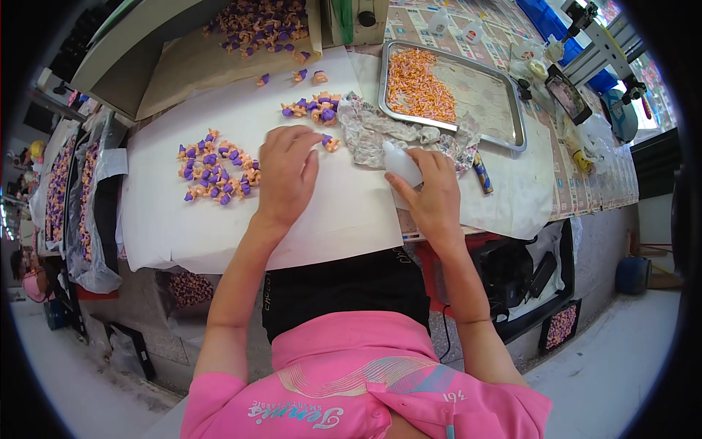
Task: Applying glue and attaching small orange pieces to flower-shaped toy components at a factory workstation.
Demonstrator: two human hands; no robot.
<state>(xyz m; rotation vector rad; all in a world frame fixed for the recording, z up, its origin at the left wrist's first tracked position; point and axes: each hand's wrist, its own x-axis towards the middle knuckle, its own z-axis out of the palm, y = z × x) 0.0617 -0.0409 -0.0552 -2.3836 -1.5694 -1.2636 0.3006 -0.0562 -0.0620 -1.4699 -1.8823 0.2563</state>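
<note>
Right hand closed around a small white plastic squeeze bottle, nozzle end pointing up and left toward a crumpled patterned rag, bottle resting at the edge of the white paper sheet covering the bench. Left hand palm down on the same sheet, fingers loosely spread and curled, holding nothing, fingertips just beside a single small orange-and-purple plastic piece. To the left of that hand, a scattered cluster of the same orange-and-purple pieces; above it, a smaller group near the rag, and a few strays further up. Beyond the rag, a rectangular metal tray with a heap of plain orange pieces in its left half. A slim dark tube with a coloured label lying on the sheet just right of the bottle hand. At the top, a brown cardboard sheet carrying a larger pile of purple-and-orange pieces.
</note>
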